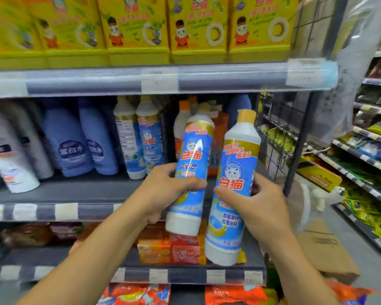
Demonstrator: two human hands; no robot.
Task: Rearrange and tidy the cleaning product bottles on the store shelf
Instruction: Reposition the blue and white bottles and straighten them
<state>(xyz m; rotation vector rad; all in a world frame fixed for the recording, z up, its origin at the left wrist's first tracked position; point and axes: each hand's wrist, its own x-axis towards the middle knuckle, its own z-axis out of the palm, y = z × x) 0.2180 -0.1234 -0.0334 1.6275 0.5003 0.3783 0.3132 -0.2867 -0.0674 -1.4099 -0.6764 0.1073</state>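
**Two cat-label bottles held off the shelf, one per hand**

Left hand [163, 190], centre of frame: fingers wrapped around the lower half of the left bottle [190, 172], thumb across the blue label. Grip closed on it. Bottle is white with blue label and gold band, tilted slightly to the right, base hanging free in front of the middle shelf [53, 190]. Its cap is hard to make out against the stock behind it.

Right hand [255, 201], right of centre: grasping the right bottle [231, 188] at mid-body, thumb on the front below the cat picture, fingers behind. Same product, yellow cap at top, tilted slightly right, base lower in frame than the other's. The two bottles sit just beside each other; whether they touch cannot be told.

Neither bottle rests on any surface.

Middle shelf, behind the hands: two matching bottles [139, 137] stand upright at centre; blue bleach bottles [81, 139] to their left; white bottles [11, 164] at far left, blurred. Orange-capped bottles [183, 119] stand behind the held pair.

Upper shelf: a row of yellow cartons [196, 29]. Lower shelf: orange and red packets [169, 247]. A cardboard box [326, 249] lies on the floor at lower right.
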